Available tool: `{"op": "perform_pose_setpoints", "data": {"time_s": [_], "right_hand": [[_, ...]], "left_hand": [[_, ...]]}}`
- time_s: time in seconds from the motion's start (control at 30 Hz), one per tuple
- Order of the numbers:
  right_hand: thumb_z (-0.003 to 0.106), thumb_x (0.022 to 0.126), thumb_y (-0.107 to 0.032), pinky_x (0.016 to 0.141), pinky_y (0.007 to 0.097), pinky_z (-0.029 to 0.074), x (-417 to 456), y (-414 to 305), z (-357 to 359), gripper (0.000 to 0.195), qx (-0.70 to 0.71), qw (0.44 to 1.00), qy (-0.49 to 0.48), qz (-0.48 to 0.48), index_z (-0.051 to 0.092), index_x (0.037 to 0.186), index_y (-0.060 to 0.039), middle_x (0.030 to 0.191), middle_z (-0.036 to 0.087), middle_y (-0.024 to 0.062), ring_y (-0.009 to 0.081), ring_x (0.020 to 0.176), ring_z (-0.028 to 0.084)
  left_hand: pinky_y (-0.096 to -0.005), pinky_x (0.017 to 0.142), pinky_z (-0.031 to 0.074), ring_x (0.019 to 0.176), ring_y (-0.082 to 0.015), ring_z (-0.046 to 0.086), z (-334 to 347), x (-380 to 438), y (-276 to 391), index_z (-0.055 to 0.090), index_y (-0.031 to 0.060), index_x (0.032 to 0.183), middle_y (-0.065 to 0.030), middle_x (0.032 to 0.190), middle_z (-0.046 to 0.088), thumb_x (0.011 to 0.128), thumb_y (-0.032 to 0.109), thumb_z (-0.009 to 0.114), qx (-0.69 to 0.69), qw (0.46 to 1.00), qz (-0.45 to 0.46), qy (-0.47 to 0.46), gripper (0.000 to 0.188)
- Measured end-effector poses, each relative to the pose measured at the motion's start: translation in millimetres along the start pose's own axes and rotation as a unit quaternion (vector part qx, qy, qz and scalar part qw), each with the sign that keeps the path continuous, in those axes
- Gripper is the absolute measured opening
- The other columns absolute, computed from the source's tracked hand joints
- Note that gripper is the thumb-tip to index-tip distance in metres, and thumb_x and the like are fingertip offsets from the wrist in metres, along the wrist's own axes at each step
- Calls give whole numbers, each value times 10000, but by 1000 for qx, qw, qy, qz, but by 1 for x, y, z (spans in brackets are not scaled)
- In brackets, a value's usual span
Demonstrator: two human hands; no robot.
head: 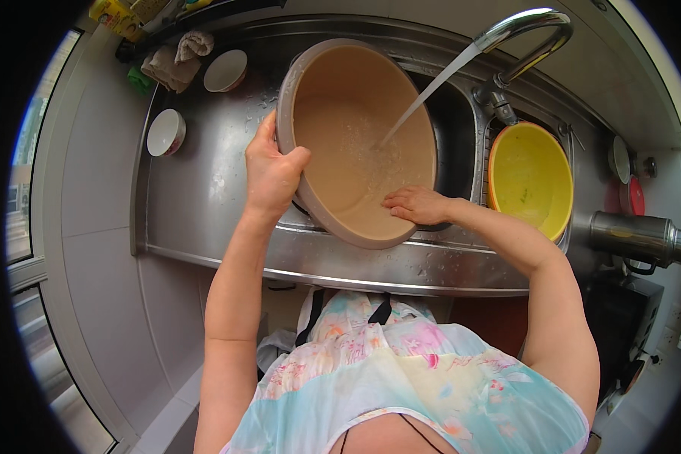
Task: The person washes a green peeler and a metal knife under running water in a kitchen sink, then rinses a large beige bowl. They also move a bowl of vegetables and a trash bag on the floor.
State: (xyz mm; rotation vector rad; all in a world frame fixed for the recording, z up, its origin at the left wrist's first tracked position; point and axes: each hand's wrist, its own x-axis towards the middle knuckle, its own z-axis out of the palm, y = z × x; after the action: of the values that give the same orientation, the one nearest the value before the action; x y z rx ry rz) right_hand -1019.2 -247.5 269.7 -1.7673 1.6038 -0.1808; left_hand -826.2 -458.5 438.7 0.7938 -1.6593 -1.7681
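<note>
A large beige plastic basin [340,113] is tilted over the stainless steel sink [454,136], partly covering it. Its left rim is gripped by my left hand [272,173], thumb over the edge and fingers on the outer side. My right hand [417,204] lies inside the basin near its lower right wall, palm down, touching the surface and holding nothing. From the chrome faucet [522,45] a stream of water [431,85] runs into the basin and splashes on its inside. Some water shows there, but its depth is hard to tell.
Right of the sink, a yellow basin [530,181] with an orange rim rests on a wire rack. A metal thermos flask [635,238] is further right. Two bowls, a nearer one [166,133] and a farther one [226,71], sit on the left drainboard beside folded cloths [170,65].
</note>
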Motion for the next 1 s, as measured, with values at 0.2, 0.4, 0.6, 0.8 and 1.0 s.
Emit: {"op": "perform_pose_setpoints", "data": {"time_s": [0.2,0.4,0.6,0.8,1.0], "right_hand": [[514,852,-207,910,417,407,80,37,41,257,9,987,37,155,605,1034,-49,1211,517,187,329,1067,524],[532,816,-187,982,488,315,200,39,19,419,-14,797,517,312,464,1189,-7,1268,387,289,390,1153,414],[414,903,-399,1056,455,226,266,-76,-38,538,285,832,460,123,368,1321,-63,1356,352,200,360,1247,313],[293,965,-479,1075,369,233,110,-158,-53,573,539,841,19,-29,394,1345,-62,1414,344,118,255,1322,288],[270,957,-500,1135,389,112,46,-30,-18,590,31,978,-193,68,285,1436,-155,1501,233,87,277,1379,207]], "left_hand": [[-264,873,449,974,-153,569,7,-4,9,468,-65,1214,-97,1073,590,706,-89,515,-20,1000,-19,-11,511],[-279,921,422,1041,-161,536,-1,-10,10,430,-67,1250,-102,1144,550,696,-83,520,-33,999,-22,-22,562],[-285,938,412,1078,-165,515,-12,-12,-2,401,-66,1278,-102,1181,523,694,-78,522,-28,999,-18,-14,596],[-269,883,440,993,-151,553,-19,-4,1,437,-66,1241,-92,1098,564,690,-77,516,-21,1000,-8,1,556],[-269,852,460,960,-145,571,-22,2,5,464,-69,1209,-92,1064,587,702,-88,508,-13,1000,-11,-18,509]]}}
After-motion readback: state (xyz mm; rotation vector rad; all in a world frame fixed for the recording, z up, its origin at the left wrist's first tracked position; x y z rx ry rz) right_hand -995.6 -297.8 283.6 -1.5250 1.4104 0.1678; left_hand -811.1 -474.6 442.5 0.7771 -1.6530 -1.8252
